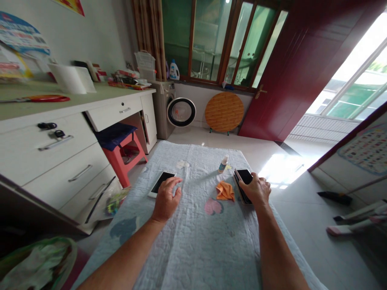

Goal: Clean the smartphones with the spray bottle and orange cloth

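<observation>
A white smartphone [155,191] with a dark screen lies on the left of the cloth-covered surface. My left hand [167,199] is over its right side, fingers loosely apart; whether they touch it I cannot tell. At the right edge, my right hand [257,189] grips a smartphone [243,175] by its sides, thumb on the near left edge. Beneath it are one or more other dark, flat phone-like devices [239,190], partly hidden. An orange cloth [225,191] lies crumpled left of this pile. Behind the cloth stands a small spray bottle [223,164].
A pale quilted cover [193,241] drapes the surface. To the left are a white desk [75,161] with drawers and a red stool [130,155]. Farther back stand a washing machine [165,108] with its door open and a round wooden tabletop [224,112]. A bin [72,257] sits lower left.
</observation>
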`<state>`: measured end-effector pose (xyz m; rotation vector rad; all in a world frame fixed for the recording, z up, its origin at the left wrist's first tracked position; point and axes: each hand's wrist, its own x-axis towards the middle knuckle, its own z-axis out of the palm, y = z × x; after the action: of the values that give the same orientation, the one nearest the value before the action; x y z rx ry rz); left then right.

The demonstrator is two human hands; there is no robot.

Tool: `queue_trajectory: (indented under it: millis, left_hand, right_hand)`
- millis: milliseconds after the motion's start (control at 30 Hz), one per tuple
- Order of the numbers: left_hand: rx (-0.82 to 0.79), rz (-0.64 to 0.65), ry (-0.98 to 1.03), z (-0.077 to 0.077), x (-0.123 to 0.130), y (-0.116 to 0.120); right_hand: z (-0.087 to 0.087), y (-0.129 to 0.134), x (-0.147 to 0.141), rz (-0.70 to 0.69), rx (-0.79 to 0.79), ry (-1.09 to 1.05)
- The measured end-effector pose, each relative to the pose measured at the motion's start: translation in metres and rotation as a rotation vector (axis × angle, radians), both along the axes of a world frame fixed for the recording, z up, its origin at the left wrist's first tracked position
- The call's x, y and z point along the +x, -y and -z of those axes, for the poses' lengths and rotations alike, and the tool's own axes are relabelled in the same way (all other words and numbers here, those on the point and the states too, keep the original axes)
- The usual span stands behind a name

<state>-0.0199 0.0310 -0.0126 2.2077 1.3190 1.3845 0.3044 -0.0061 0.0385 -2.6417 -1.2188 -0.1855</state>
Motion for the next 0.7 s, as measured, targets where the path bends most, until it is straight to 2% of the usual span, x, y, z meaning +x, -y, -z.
queue_trajectory:
  millis: [500,700]
  left_hand:
    - [-0.036,0.001,-0.003,-0.0013,-0.0001,0.0004]
    - [0.018,-0.037,-0.036,0.0013,-0.0022,-0.0022]
  right_hand:
    - [-0.0003,0.0012,0.0046,-0.010,0.013,-0.031]
    - [-0.0004,0.0028,0.0041,0.002,-0.029,-0.030]
